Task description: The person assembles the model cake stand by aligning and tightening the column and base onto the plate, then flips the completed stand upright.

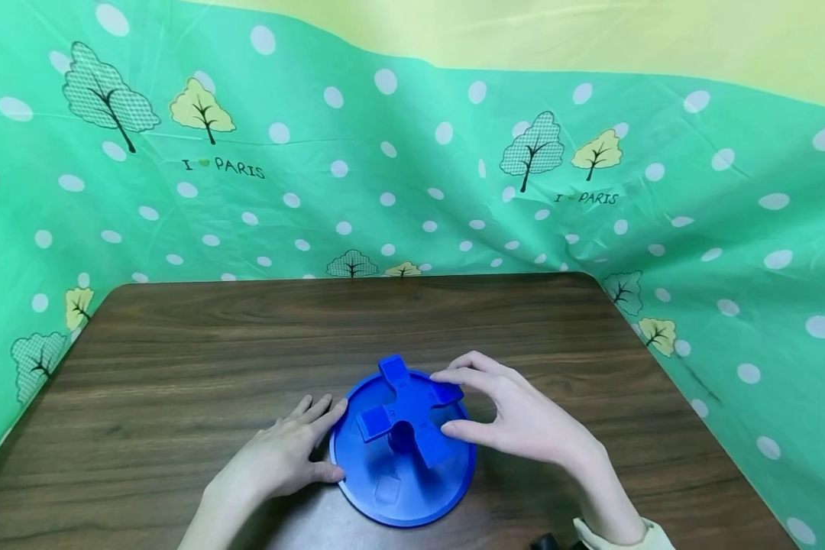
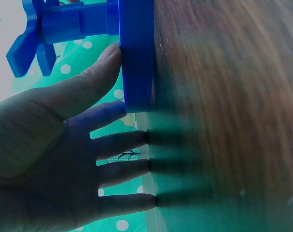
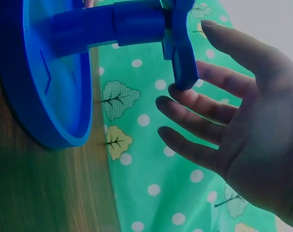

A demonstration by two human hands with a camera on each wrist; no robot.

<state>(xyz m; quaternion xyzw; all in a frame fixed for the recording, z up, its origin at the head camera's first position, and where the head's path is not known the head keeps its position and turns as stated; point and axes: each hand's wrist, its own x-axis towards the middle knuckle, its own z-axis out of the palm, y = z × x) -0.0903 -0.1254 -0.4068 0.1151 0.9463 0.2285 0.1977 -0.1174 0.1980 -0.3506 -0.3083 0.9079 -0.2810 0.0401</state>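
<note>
Blue stand handled by two bare hands at the lower centre of the head view. The round base lies flat on the wood-grain table; a column rises from it, topped by a four-armed cross. The left hand, left of the base, is spread and grasps nothing: in the left wrist view its thumb and forefinger touch the rim, while the other fingers extend below towards the tabletop. The right hand, right of the cross, is slack and unclenched; at the upper centre of the right wrist view a fingertip meets one arm's end, and the thumb stands apart. Principal hazards, by inference: a twist or sideways push on the cross could make the base spin or slide, since the rim is braced from one side only and not clasped. Pressure on one arm, acting high above the base, might tip the stand. The column shows a stepped joint; whether it is locked cannot be told, and, if loose, lifting by the cross could part the pieces and let the base drop.
</note>
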